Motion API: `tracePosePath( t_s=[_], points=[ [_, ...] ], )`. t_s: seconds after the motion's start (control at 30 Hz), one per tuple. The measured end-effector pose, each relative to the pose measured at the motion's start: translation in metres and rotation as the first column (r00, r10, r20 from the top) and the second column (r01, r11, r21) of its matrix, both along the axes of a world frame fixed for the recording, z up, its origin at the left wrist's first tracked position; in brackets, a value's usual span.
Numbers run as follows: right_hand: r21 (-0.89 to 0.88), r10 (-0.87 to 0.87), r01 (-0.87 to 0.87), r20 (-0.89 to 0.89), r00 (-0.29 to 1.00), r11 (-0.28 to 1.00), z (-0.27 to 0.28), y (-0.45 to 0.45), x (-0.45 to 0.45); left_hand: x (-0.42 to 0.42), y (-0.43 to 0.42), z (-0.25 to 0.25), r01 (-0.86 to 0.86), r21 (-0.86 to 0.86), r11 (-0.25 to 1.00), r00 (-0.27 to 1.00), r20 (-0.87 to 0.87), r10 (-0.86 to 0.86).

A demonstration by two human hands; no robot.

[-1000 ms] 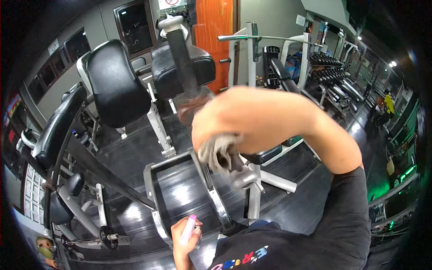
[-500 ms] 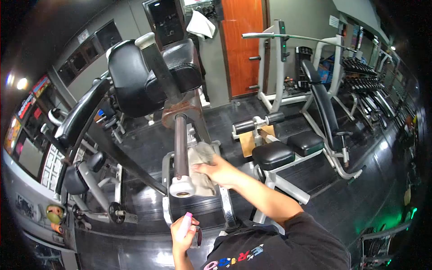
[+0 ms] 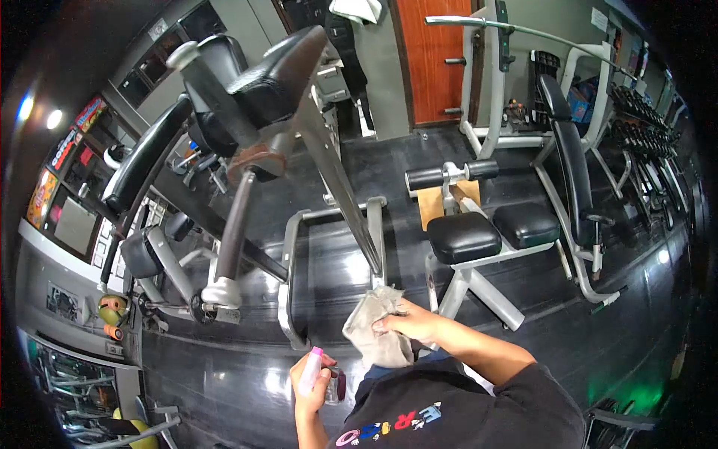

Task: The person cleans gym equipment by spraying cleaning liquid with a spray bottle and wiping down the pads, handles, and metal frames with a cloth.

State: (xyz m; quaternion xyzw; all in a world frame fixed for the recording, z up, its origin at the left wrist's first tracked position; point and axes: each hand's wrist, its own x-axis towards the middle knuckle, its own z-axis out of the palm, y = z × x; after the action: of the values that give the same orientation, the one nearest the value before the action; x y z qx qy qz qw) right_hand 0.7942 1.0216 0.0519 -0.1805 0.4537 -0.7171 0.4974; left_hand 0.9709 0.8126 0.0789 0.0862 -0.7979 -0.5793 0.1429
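Observation:
My left hand [image 3: 305, 383], at the lower middle, is wrapped round a small bottle [image 3: 311, 371] with a bright pink tip. Clear and dark maroon parts show beside the fingers; whether they belong to the same bottle I cannot tell. My right hand [image 3: 410, 323] grips a crumpled grey-beige cloth [image 3: 374, 329] in front of my body, its thumb pressed on top. Nearby on the left, a dark bar [image 3: 238, 228] with a pale end cap slants down from the black-padded gym machine [image 3: 273, 82]. The cloth hangs near the machine's grey floor frame [image 3: 293, 277], apart from the bar.
To the right stands a bench with black seat pads [image 3: 464, 238] and foam rollers. Behind it are a rack with a long barbell [image 3: 523, 31] and rows of dumbbells [image 3: 639, 127]. Another weight machine [image 3: 149, 251] is at left. Black flooring [image 3: 224, 382] runs beneath.
My right hand and the cloth have come away from beside the bar, toward my body. The view has shifted, so the machine appears farther left. My left hand still holds the bottle.

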Motion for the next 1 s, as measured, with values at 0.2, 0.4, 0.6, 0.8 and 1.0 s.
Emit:
tracePosePath(
  t_s=[0.2, 0.4, 0.6, 0.8, 1.0],
  points=[
    [0.015, -0.204, 0.204, 0.013, 0.979, 0.979, -0.035, 0.027, 0.028, -0.023, 0.047, 0.0, 0.073, 0.084, 0.994, 0.995, 0.055, -0.077],
    [0.152, 0.021, 0.071, -0.532, 0.847, 0.986, -0.017, 0.051, 0.006, -0.051, 0.073, 0.003, 0.084, -0.022, 0.996, 0.994, -0.061, -0.085],
    [0.089, -0.078, 0.218, -0.752, 0.655, 0.972, -0.008, 0.046, 0.0, -0.034, 0.074, 0.003, 0.213, 0.427, 0.879, 0.97, 0.012, -0.241],
    [0.038, -0.118, 0.228, -0.766, 0.632, 0.973, -0.007, 0.033, 0.031, -0.024, 0.069, 0.001, 0.119, 0.377, 0.918, 0.978, 0.117, -0.175],
    [0.13, -0.08, 0.278, -0.77, 0.633, 0.952, 0.015, 0.023, 0.052, -0.01, 0.041, 0.017, 0.289, 0.11, 0.951, 0.955, 0.034, -0.294]
  ],
)
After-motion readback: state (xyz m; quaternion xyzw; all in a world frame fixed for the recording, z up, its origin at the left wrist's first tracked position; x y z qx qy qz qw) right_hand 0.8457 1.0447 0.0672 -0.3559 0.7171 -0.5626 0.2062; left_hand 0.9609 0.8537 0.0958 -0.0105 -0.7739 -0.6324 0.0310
